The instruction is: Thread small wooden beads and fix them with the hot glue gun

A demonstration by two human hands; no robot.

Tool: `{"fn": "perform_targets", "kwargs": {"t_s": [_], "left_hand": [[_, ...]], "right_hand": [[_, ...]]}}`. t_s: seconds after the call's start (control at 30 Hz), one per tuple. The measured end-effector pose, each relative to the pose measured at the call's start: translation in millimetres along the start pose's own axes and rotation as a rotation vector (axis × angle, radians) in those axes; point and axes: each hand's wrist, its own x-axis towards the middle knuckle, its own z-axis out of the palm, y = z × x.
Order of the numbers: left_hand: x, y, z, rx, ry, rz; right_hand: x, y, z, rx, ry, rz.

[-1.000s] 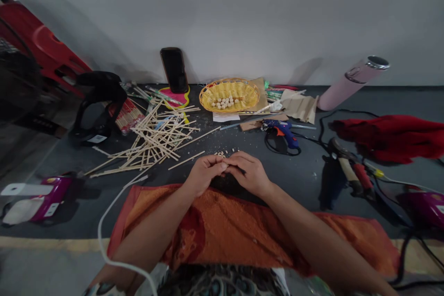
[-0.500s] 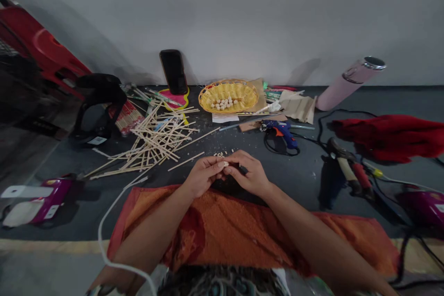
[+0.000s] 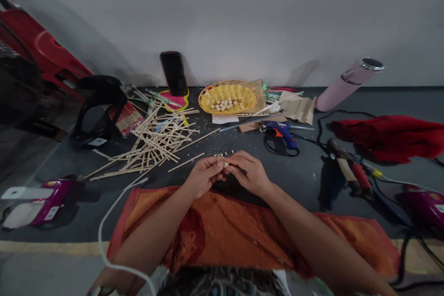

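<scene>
Both hands meet over the dark table, fingertips pinched around a small pale wooden piece. My left hand is closed on its left side, thumb on top. From the right, my right hand is closed on the same piece with thumb and forefinger. The fingers hide most of it, so its exact shape is unclear. Just beyond the fingertips lie several short cut stick bits. A single thin wooden stick rests left of them. An orange towel lies under the forearms.
A heap of wooden sticks spreads at the left. Behind stand a yellow basket with small pale pieces, a phone and a pink flask. A blue glue gun, pliers and red cloth lie right.
The fingers have shifted very slightly around the small wooden piece. Both hands stay in the same place, and the things on the table have not moved.
</scene>
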Motion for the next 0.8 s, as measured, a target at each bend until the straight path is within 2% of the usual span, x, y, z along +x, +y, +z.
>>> {"fn": "perform_targets", "kwargs": {"t_s": [0.13, 0.43, 0.8], "left_hand": [[0.2, 0.2, -0.3, -0.017, 0.006, -0.016], [1.0, 1.8, 0.1, 0.000, 0.029, -0.050], [2.5, -2.2, -1.8, 0.061, 0.030, -0.020]], "right_hand": [[-0.1, -0.2, -1.8, -0.003, 0.007, -0.018], [2.4, -3.5, -4.0, 0.014, 0.028, 0.035], [1.5, -1.0, -3.5, -0.010, 0.020, 0.027]]}}
